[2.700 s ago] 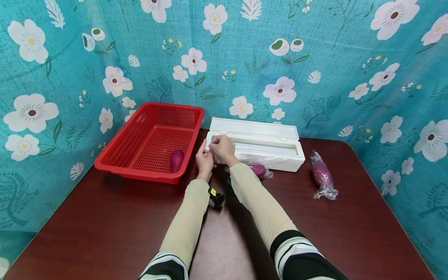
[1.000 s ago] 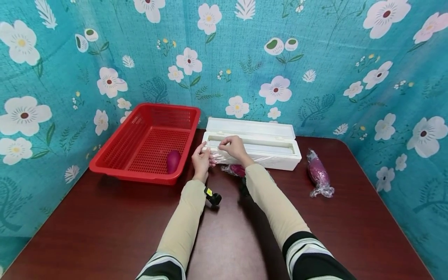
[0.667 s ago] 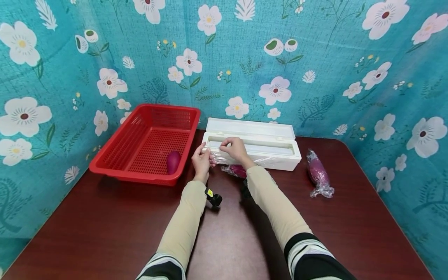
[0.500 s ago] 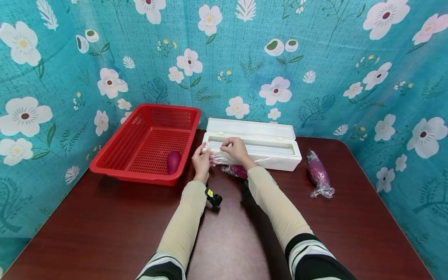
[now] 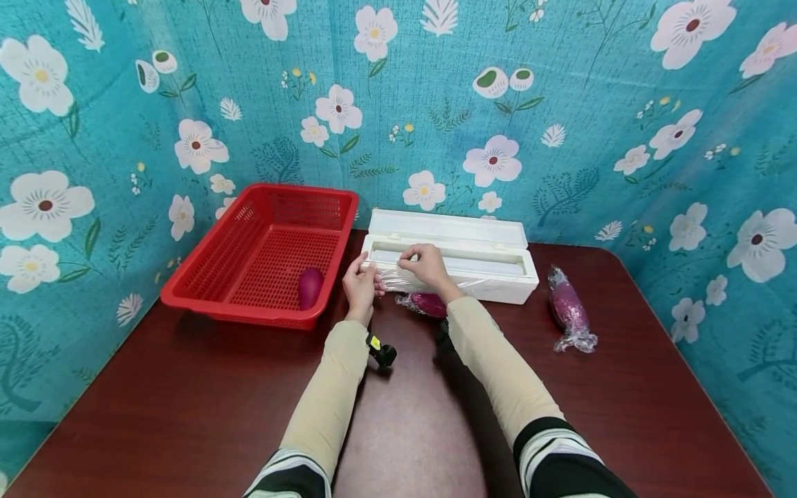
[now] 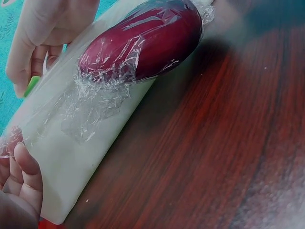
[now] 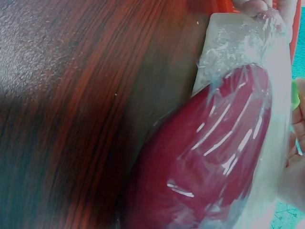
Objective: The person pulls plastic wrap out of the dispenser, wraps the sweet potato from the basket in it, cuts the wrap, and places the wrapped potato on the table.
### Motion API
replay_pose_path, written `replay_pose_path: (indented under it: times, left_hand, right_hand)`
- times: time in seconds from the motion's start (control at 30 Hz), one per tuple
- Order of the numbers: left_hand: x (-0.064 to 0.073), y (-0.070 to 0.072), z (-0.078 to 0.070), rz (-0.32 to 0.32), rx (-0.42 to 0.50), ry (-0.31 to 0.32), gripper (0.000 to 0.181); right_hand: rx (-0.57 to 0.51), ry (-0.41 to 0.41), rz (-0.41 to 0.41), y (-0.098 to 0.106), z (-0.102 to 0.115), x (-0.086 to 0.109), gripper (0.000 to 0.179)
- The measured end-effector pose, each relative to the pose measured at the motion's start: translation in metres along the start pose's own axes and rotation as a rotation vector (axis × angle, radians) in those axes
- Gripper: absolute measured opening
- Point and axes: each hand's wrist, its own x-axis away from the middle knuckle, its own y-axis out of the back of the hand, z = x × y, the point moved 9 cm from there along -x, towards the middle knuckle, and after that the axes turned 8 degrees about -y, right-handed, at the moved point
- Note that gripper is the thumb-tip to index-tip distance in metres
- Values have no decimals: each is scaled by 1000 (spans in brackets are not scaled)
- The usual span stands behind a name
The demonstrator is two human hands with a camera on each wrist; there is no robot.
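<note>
Work looks partly done in the head view: a wrapped eggplant (image 5: 570, 310) lies at the right of a dark table (image 5: 187, 401), ends bunched, and seems finished. A middle eggplant (image 5: 428, 304), also covered, lies in front of a long white box (image 5: 510, 289) with its lid (image 5: 445, 227) raised and a pale roll (image 5: 479, 265) inside; clear film (image 5: 397, 279) shines down the box's front. At the left, a bare eggplant (image 5: 310, 289) sits in a red basket (image 5: 239, 313) and appears not yet begun. The left hand (image 5: 360, 287) is at the box's left end, fingers at the film; whether they pinch it, I cannot tell. The right hand (image 5: 428, 266) is at the box's front edge, thumb and finger together. In the left wrist view, those fingertips pinch a small green tab (image 6: 32, 87), probably a cutter, so cutting the sheet looks like the step in hand. Loose, crinkled film trails from the middle eggplant. In the right wrist view, that eggplant looms large, its film gathered toward the left hand; tidying that end seems left, then the bare one.
</note>
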Motion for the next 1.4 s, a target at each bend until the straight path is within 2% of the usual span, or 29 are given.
replay_pose_path:
  times: [0.23,0.47,0.7,0.83,0.93,1.07,1.17,1.4]
  left_hand:
    - [2,-6,4,23,-2,-2,36]
    - [-2,-1,-3,-1,17,-41,35]
    - [-1,-2,0,-9,3,-11,34]
    - [0,-3,2,-1,-3,-2,34]
    - [0,-1,-1,-11,7,-22,34]
    - [-1,1,-5,-14,9,-44,35]
    - [0,2,-5,-12,10,-35,34]
    - [0,0,1,2,8,-7,34]
  right_hand:
    - [-5,-86,23,18,-14,6,8]
    - [-17,-201,39,50,-40,14,13]
    - [19,-257,1,82,-65,27,16]
    - [57,-288,-68,111,-83,38,16]
    - [84,-324,-114,130,-96,46,16]
    - [137,-309,-143,140,-100,50,16]
    - [168,-288,-169,142,-100,53,16]
    - [112,-406,-211,147,-112,62,17]
